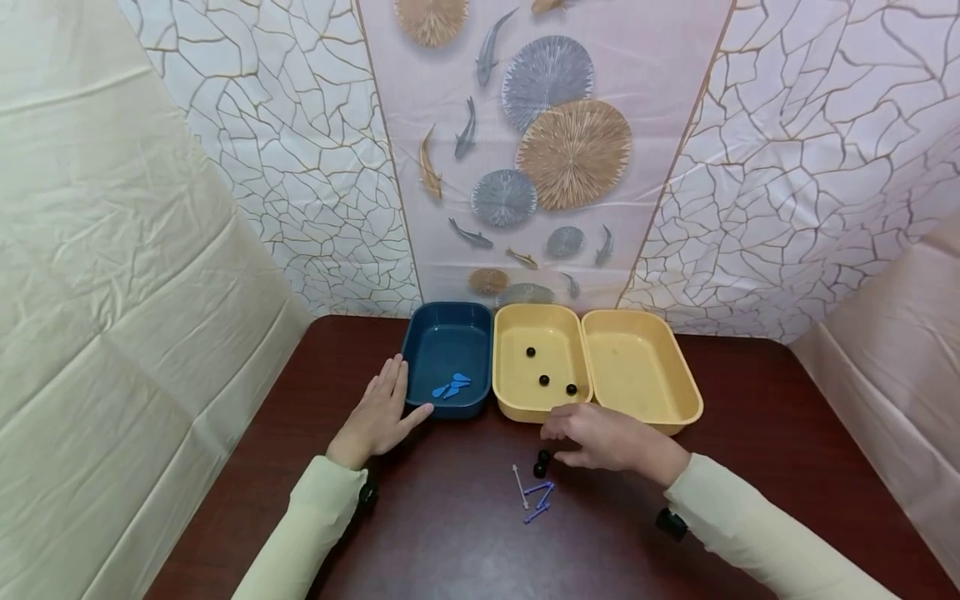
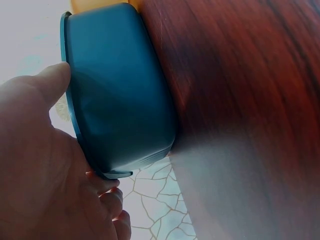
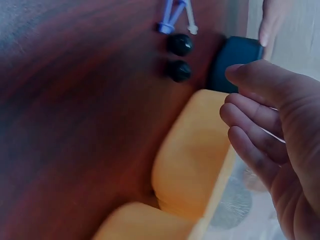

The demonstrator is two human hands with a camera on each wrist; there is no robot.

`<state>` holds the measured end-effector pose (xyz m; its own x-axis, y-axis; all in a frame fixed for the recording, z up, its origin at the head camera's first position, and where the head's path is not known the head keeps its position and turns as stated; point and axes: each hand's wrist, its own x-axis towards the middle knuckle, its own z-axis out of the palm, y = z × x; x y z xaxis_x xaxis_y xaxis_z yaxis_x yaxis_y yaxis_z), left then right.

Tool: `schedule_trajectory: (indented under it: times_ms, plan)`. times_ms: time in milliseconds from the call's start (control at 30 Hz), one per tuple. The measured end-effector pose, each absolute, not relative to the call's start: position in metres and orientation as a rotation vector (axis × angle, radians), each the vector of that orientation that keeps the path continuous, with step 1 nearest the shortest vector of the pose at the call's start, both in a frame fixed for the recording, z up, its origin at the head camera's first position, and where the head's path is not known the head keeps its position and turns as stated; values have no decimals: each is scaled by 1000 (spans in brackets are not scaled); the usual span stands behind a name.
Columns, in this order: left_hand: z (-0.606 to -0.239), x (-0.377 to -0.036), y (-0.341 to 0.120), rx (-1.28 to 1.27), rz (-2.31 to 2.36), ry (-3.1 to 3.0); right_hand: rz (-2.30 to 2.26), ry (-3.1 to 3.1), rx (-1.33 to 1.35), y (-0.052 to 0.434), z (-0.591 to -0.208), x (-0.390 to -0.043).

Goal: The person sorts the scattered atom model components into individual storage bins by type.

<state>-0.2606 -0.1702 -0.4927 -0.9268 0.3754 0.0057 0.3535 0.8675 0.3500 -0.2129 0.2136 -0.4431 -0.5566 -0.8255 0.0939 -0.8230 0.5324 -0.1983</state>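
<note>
My left hand (image 1: 377,417) rests on the near left corner of a dark blue bin (image 2: 117,85), its thumb and fingers against the rim. Several blue teardrop-shaped pieces (image 1: 452,386) lie inside that bin. My right hand (image 1: 600,437) hovers in front of the middle yellow bin (image 1: 517,410), with loosely bent fingers and nothing visible between them. Just left of its fingertips, two black beads (image 3: 179,45) sit close together on the table. Three black balls (image 1: 543,380) are spread inside the middle bin. Nearer to me lie several purple sticks (image 1: 537,514) and a whitish stick (image 1: 520,486).
A second yellow bin (image 1: 640,362) stands at the right of the row, with no pieces visible in it. The three bins stand side by side at the back of the dark wooden table (image 1: 450,533). Patterned cloth (image 1: 330,142) hangs behind the table.
</note>
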Motion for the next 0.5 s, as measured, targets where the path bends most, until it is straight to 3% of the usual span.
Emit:
schedule_trajectory:
  times_ms: [500]
  plan:
    - [-494, -262, -169, 573, 531, 2976, -373, 2750, -1407, 213, -480, -219]
